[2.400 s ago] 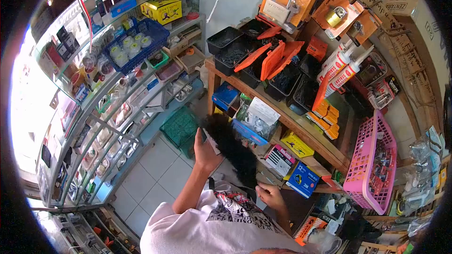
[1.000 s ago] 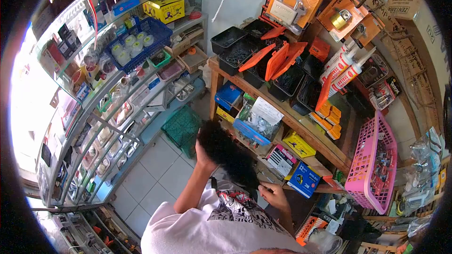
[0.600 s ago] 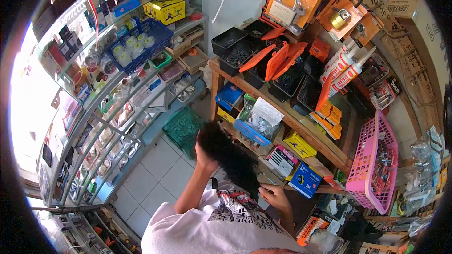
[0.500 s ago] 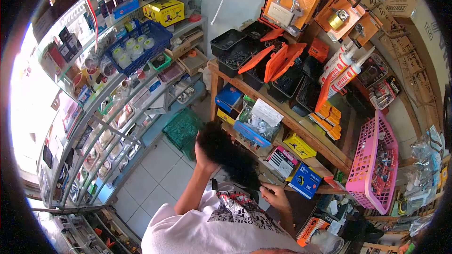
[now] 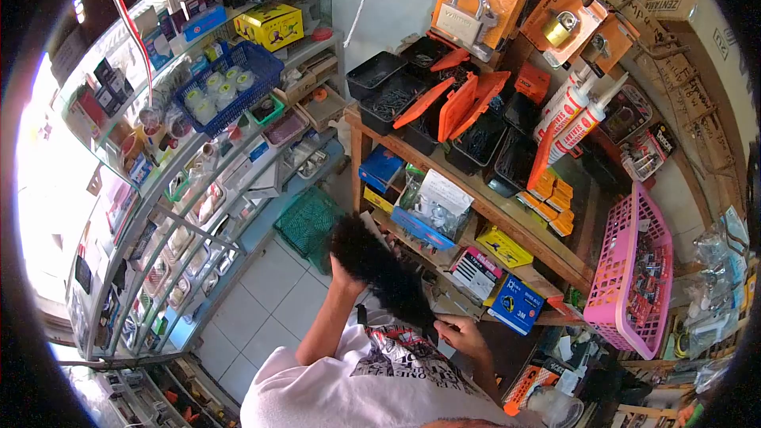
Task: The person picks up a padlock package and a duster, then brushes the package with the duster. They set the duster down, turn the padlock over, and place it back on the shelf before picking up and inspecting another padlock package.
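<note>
A fluffy black feather duster (image 5: 388,281) slants across the front of my body, its bushy end up and to the left. My right hand (image 5: 466,338) is closed around its handle at the lower right end. Against the bushy end, my left hand (image 5: 346,278) holds the feathers from the left side. Most of the left fingers are hidden by the feathers. The duster is in the air, apart from the shelves.
Ahead, a wooden rack (image 5: 476,200) carries black bins (image 5: 394,99), orange lids and sealant tubes (image 5: 583,123). A pink basket (image 5: 606,301) is at the right. Glass display shelves curve along the left, with a green basket (image 5: 304,226) on the tiled floor (image 5: 273,317).
The view has shifted slightly. The duster's bushy end has moved a little down and left, and both hands keep their places on it.
</note>
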{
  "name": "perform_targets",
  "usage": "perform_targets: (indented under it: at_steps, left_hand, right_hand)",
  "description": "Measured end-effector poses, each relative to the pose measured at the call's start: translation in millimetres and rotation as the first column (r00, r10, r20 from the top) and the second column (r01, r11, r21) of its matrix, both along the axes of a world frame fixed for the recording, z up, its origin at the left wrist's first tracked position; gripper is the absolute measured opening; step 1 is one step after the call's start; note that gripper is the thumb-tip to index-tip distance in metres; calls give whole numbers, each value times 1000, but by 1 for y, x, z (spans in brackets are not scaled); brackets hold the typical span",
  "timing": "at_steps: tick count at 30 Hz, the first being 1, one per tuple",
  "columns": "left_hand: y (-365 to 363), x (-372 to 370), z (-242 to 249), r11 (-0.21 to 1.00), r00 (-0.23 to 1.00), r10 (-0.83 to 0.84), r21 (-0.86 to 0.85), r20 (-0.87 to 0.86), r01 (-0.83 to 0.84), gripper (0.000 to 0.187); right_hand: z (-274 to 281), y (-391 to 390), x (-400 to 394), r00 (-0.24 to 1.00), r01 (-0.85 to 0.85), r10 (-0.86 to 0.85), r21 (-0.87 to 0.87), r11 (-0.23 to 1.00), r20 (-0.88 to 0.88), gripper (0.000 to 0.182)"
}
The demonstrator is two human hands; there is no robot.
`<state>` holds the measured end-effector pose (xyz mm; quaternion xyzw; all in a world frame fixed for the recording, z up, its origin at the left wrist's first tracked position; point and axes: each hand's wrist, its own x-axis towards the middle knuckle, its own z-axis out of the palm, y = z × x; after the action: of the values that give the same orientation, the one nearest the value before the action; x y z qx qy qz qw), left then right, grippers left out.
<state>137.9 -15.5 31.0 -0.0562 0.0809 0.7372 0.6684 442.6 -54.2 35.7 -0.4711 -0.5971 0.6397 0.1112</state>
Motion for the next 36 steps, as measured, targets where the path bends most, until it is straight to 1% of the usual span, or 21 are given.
perform_targets:
  at_steps: [2,5,7,8,11,13,14,17,20,21,23,24,27,28,29,31,32,33,34,35,36]
  left_hand:
    - [1,0,-1,1000,999,-13,12,-31,14,47]
    - [6,-2,-10,1000,999,-13,10,-47,13,54]
    - [0,2,6,998,997,-55,-22,-58,53,53]
    - [2,1,2,999,999,-37,-2,-34,37,54]
    - [10,-2,-15,999,1000,-4,37,15,4,55]
    - [11,-2,-18,999,1000,-15,43,8,14,55]
    - [5,0,-22,999,993,-38,-24,-110,35,56]
    - [8,-5,-20,973,996,-91,214,-4,90,55]
    - [10,3,18,995,989,-12,-92,146,26,52]
    - [14,-3,-43,993,992,-16,114,-123,31,54]
    - [13,-1,-62,997,992,-42,55,-120,49,58]
    - [12,-2,-33,988,993,-120,102,0,120,61]
    - [17,0,-4,991,995,-76,-101,64,82,62]
    - [28,-4,-20,988,982,-60,127,-180,84,60]
    - [15,-3,-36,992,987,-126,-23,-99,125,59]
    - [21,3,-37,983,987,-93,144,-129,112,57]
    - [24,2,-37,989,991,-113,88,-72,119,57]
    - [23,5,-6,991,992,-128,28,-14,128,57]
    - [23,6,11,990,990,-136,-34,43,138,57]
    - [24,4,-12,988,987,-148,27,-60,149,58]
    - [25,0,-54,982,976,-149,91,-161,165,60]
  right_hand:
    - [3,0,-2,999,32,-32,-7,999,-5,24]
    - [-1,1,0,996,35,-32,31,999,-77,25]
    - [-4,4,5,999,-2,3,10,1000,-42,24]
    - [-5,4,6,999,-22,22,-2,1000,-26,24]
    - [1,7,6,995,53,-63,-118,992,-79,24]
    - [-14,7,11,994,-86,86,-1,996,-71,24]
    - [-19,8,12,986,-153,156,59,986,-61,24]
    - [3,11,4,995,3,-7,-40,999,-96,25]
    - [2,7,3,993,-3,-4,-64,998,-117,28]
    - [-4,5,5,993,17,-20,-24,1000,-119,27]
    - [-18,1,4,990,62,-54,61,996,-128,26]
    - [-1,4,0,980,88,-83,25,996,-179,24]
    - [-1,8,6,980,11,-13,-13,1000,-199,21]
    - [-8,6,8,988,-24,16,-51,998,-152,20]
    - [-10,1,10,990,13,-16,-25,1000,-142,20]
    - [-4,-3,5,989,85,-81,29,996,-127,21]
    - [-3,-2,6,978,126,-130,-40,991,-160,25]
    - [1,-1,7,986,94,-102,-61,994,-130,27]
    - [6,-1,8,992,62,-70,-85,994,-101,29]
    - [8,-1,9,997,28,-36,-108,994,-73,31]
    - [-11,-4,15,997,-31,34,44,999,-75,31]
